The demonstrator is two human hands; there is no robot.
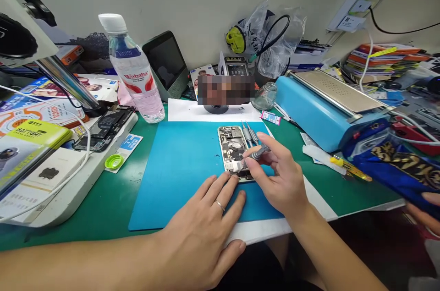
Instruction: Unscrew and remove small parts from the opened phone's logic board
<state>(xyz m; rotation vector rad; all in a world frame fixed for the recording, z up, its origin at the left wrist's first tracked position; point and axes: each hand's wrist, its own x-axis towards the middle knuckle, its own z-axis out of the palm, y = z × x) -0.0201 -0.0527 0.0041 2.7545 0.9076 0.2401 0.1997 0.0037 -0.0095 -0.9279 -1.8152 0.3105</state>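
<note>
An opened smartphone [236, 144] lies face-up on the blue mat [178, 167], its inner boards and parts exposed. My left hand [209, 217] rests flat on the mat, fingers stretched out, with the fingertips at the phone's lower edge. My right hand [283, 176] pinches a grey-handled screwdriver [259, 153] between thumb and fingers. It is held at a slant, its tip over the lower part of the phone; whether the tip touches is too small to tell. Two similar screwdrivers [250, 134] lie just right of the phone.
A water bottle [137, 71] stands behind the mat on the left. A grey stand base [65, 194] carries phone parts and boxes. Rightward are a blue machine [319, 107], a yellow cutter [350, 168] and a blue packet [392, 162] near another person's hand [424, 215].
</note>
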